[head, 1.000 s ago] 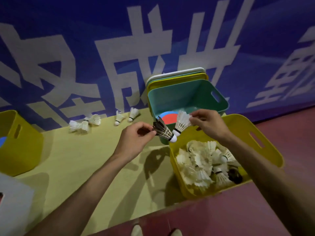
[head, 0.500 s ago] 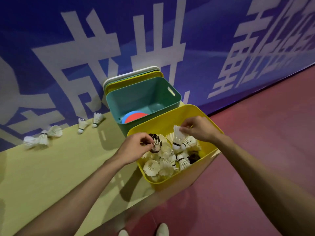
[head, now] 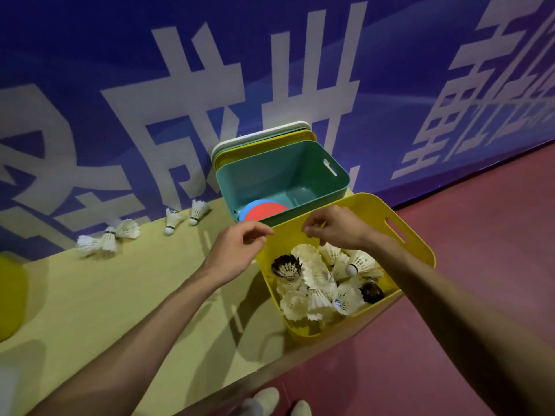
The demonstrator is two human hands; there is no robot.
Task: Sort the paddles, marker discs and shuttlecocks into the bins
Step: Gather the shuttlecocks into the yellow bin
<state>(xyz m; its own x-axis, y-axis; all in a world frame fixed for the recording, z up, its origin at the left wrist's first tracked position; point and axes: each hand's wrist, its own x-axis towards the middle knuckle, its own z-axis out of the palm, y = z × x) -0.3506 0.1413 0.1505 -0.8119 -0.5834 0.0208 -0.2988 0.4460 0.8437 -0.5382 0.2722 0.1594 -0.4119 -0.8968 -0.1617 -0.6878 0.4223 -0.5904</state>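
Observation:
A yellow bin (head: 420,250) on the yellow-green bench holds several white shuttlecocks (head: 318,283) and two dark ones; one dark shuttlecock (head: 286,265) lies at its left side. Behind it a teal bin (head: 336,175) contains a red marker disc (head: 264,212) on a blue one. My left hand (head: 237,253) hovers at the yellow bin's near-left rim, fingers loosely curled and empty. My right hand (head: 336,228) hangs over the bin's back edge, fingers loosely bent, holding nothing. Two white shuttlecocks (head: 186,216) and a joined pair (head: 108,237) lie on the bench by the wall.
Lids (head: 264,138) in white and yellow lean against the blue banner wall behind the teal bin. Another yellow bin (head: 10,298) shows at the far left edge. Red floor lies to the right; my shoes (head: 270,400) appear at the bottom.
Both hands have let go of their shuttlecocks: the dark one and the white one now lie in the yellow bin, and both hands have lifted toward its rim.

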